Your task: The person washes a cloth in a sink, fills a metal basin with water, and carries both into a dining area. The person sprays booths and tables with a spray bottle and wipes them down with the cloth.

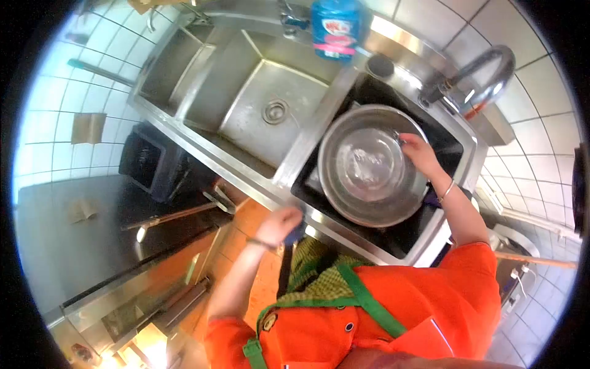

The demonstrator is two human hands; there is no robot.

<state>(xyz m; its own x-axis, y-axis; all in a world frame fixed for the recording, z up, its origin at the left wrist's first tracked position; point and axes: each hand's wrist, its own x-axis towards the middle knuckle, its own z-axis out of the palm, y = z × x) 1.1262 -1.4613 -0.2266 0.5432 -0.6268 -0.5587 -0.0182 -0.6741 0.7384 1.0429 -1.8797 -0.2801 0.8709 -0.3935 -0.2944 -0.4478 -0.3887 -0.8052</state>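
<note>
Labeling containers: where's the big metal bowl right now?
In the head view, the metal bowl is right of center, below the blue bottle and right of the sink drain, with the right hand over its right side.

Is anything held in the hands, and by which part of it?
It cannot be told: the right hand reaches inside the metal basin, but any hold there is unclear; the left hand is too blurred.
</note>
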